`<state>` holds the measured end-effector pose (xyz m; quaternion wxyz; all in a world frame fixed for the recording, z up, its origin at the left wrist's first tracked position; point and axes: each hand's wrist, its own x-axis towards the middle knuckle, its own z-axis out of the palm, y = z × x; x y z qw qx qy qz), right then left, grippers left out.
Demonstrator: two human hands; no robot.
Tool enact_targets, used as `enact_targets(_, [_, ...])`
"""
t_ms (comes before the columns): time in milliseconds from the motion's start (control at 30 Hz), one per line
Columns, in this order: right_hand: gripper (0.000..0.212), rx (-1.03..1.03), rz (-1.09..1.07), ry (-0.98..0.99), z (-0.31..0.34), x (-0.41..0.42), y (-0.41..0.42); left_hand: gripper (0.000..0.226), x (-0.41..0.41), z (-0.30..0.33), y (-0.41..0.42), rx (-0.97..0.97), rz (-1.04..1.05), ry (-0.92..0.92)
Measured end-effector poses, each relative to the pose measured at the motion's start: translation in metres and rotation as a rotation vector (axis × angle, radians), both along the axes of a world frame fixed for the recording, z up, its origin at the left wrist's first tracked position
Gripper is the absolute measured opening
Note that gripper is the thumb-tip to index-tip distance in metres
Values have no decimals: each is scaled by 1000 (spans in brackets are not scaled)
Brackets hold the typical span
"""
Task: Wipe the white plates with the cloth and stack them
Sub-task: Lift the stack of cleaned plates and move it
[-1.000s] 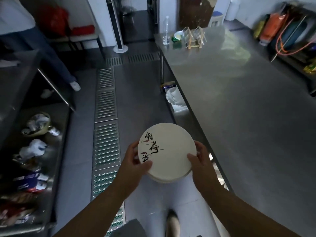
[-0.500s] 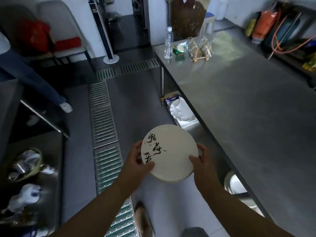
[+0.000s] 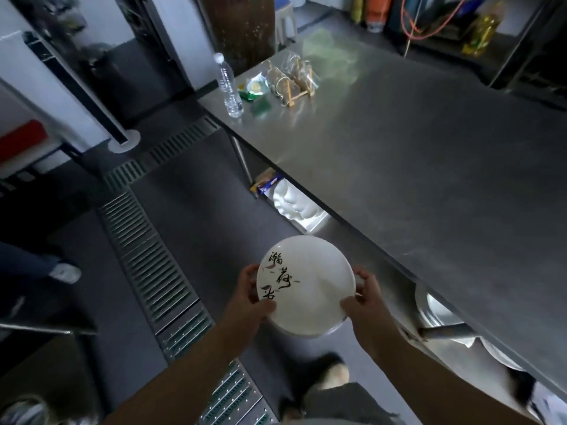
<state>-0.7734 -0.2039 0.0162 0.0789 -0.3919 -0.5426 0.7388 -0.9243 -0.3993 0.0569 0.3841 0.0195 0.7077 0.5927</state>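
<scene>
I hold a stack of white plates (image 3: 310,289) in the air in front of me, over the floor beside a steel table. The top plate carries black brush writing on its left half. My left hand (image 3: 250,297) grips the stack's left rim, thumb on the top plate. My right hand (image 3: 363,297) grips the right rim, thumb on top and fingers curled underneath. More white plates (image 3: 438,308) lie on the shelf under the table at the right. No cloth is in view.
The long steel table (image 3: 429,154) runs along my right. At its far end stand a water bottle (image 3: 228,85) and a wooden rack with wrapped items (image 3: 294,78). A floor drain grate (image 3: 147,250) runs on the left. Another person's shoe (image 3: 64,273) shows at far left.
I have stepped forward and turned toward the table; the far end with the bottle looks nearer. Both hands keep the same hold on the stack.
</scene>
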Motion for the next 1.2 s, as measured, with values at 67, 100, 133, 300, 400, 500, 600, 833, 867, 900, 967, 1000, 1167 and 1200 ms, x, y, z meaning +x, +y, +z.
enact_targets(67, [72,-16,-39,-20,-15,-3,7,78,-13,-9,15,-28,-52,-28])
enact_targets(100, [71,-26,-65,-38,-21,-5,9,79,-18,-14,23,-55,-78,-34])
enact_targets(133, [68,-47,-93,-47,-28,-6,12,80,-23,-18,29,-82,-101,-37])
enact_targets(300, [67,-124,-190,-107,-71,-14,24,73,-48,-48,64,-219,-264,-1])
enact_targets(400, [60,-51,-269,-158,-94,-20,22,71,-63,-74,84,-272,-394,25])
enact_targets(500, [55,-15,-342,-207,-121,-24,16,69,-82,-114,101,-320,-522,32])
enact_targets(600, [53,-12,-454,-233,-163,-30,8,71,-102,-163,112,-336,-625,21])
enact_targets(833, [53,-45,-626,-259,-290,-60,3,70,-145,-321,134,-308,-750,-13])
enact_targets(867, [53,-45,-637,-256,-312,-64,8,70,-150,-344,141,-297,-752,-16])
enact_targets(900, [54,-44,-648,-256,-334,-68,13,71,-154,-367,148,-288,-746,-25])
enact_targets(967, [56,-39,-670,-261,-379,-73,26,71,-161,-409,168,-270,-734,-44])
enact_targets(1000, [56,-31,-681,-267,-399,-76,35,70,-163,-429,180,-258,-738,-50])
enact_targets(1167, [59,-42,-734,-278,-487,-92,94,67,-173,-513,248,-183,-748,-52])
enact_targets(1200, [59,-52,-748,-287,-502,-94,107,67,-174,-528,263,-169,-758,-38])
